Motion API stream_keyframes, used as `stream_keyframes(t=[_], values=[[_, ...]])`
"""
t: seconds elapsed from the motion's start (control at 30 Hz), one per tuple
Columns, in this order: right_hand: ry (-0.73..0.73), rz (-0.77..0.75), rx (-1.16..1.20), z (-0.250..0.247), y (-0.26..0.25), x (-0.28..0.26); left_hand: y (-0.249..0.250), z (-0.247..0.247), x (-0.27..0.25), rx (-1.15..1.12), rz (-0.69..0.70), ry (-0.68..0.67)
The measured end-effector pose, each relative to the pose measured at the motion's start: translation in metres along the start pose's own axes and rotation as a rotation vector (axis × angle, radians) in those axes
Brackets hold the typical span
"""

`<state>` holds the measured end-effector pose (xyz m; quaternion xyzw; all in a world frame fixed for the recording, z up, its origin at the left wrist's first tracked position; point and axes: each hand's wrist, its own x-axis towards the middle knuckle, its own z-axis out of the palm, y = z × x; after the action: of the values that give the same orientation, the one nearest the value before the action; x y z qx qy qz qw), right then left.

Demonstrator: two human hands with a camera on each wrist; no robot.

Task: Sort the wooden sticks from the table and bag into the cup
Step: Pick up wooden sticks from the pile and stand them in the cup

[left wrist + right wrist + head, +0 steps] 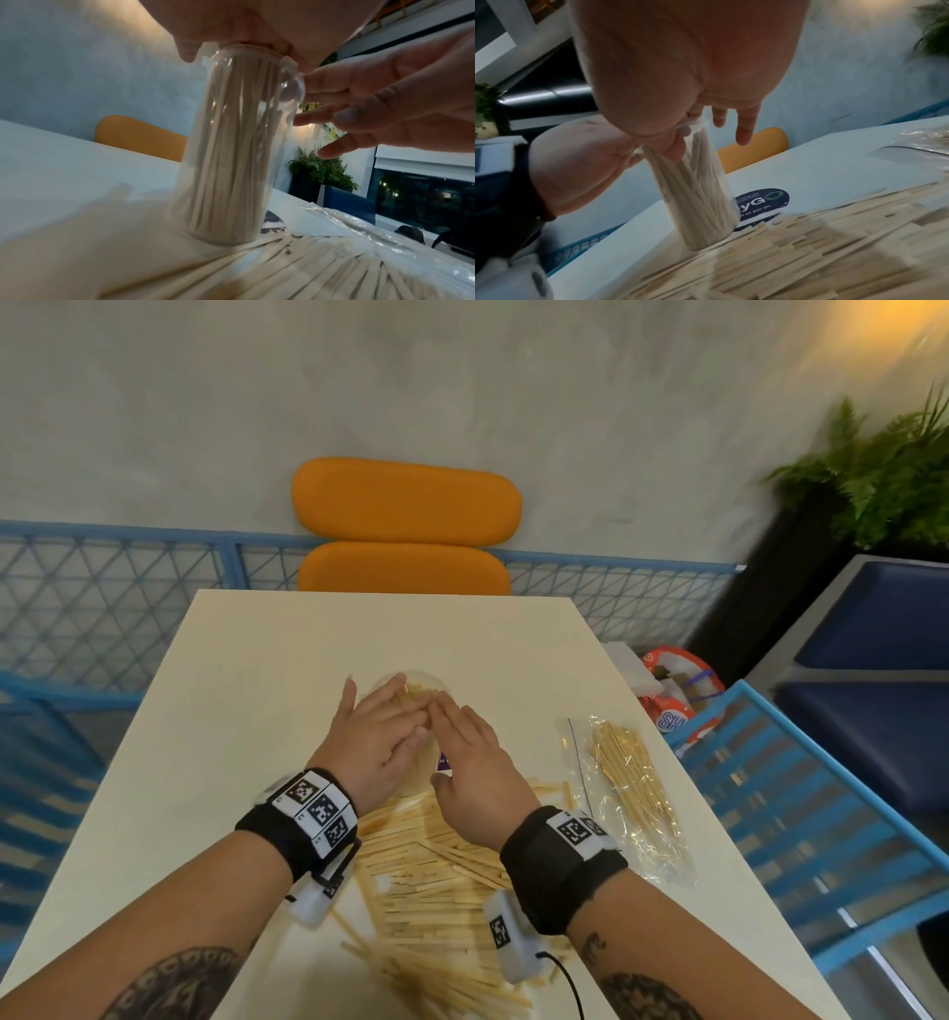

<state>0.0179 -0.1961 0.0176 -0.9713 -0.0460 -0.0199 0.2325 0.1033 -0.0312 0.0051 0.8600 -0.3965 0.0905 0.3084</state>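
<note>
A clear plastic cup point(231, 152) packed with upright wooden sticks stands on the cream table point(246, 690). My left hand point(380, 731) lies over the cup's mouth with straight fingers, the palm point(231, 24) touching the stick tops. My right hand point(470, 752) is at the cup's upper right side, fingers point(334, 97) extended against it. A large pile of loose sticks point(436, 875) lies just in front of the cup, under my wrists. To the right, a clear zip bag point(631, 788) holds more sticks.
A round blue sticker point(762, 200) is on the table by the cup's base. An orange chair point(405, 505) stands beyond the far edge, a blue slatted chair point(801, 814) at the right with a red-and-white bag point(678, 690), and a plant point(883, 469) at the back right.
</note>
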Motion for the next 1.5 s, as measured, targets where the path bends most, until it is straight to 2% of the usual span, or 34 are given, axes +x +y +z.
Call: stream_keyframes(t=[0.07, 0.17, 0.27, 0.33, 0.4, 0.5, 0.6, 0.77, 0.9, 1.13, 1.27, 1.4, 1.5], values=[[-0.030, 0.001, 0.042, -0.003, -0.003, -0.001, -0.002, -0.002, -0.001, 0.091, 0.026, -0.037], [-0.044, 0.062, 0.250, -0.019, -0.005, -0.009, -0.002, -0.006, -0.003, 0.136, 0.010, -0.040], [0.095, 0.246, 0.333, -0.035, 0.011, -0.026, -0.001, -0.014, -0.008, 0.028, -0.065, 0.044], [0.169, 0.416, 0.302, -0.043, 0.039, -0.039, 0.004, -0.020, -0.016, -0.061, -0.115, 0.182], [0.138, 0.590, 0.195, -0.050, 0.071, -0.054, 0.016, -0.022, -0.026, -0.136, -0.216, 0.311], [0.046, 0.734, 0.055, -0.050, 0.103, -0.072, 0.039, -0.017, -0.044, -0.323, -0.434, 0.356], [-0.071, 0.763, -0.061, -0.038, 0.107, -0.078, 0.048, 0.005, -0.060, -0.488, -0.620, 0.310], [-0.120, 0.826, -0.164, -0.018, 0.101, -0.079, 0.056, 0.040, -0.080, -0.549, -0.757, 0.182], [-0.115, 0.822, -0.205, -0.021, 0.099, -0.081, 0.065, 0.051, -0.095, -0.621, -0.849, 0.165], [-0.055, 0.827, -0.097, -0.026, 0.092, -0.086, 0.075, 0.043, -0.101, -0.723, -0.858, 0.157], [0.080, 0.646, 0.071, -0.030, 0.055, -0.093, 0.088, 0.038, -0.095, -0.857, -0.865, 0.116], [-0.055, 0.371, 0.289, -0.009, -0.010, -0.105, 0.101, 0.045, -0.093, -0.954, -0.861, 0.025], [-0.137, 0.283, 0.315, 0.015, -0.028, -0.111, 0.103, 0.046, -0.097, -0.996, -0.890, 0.043]])
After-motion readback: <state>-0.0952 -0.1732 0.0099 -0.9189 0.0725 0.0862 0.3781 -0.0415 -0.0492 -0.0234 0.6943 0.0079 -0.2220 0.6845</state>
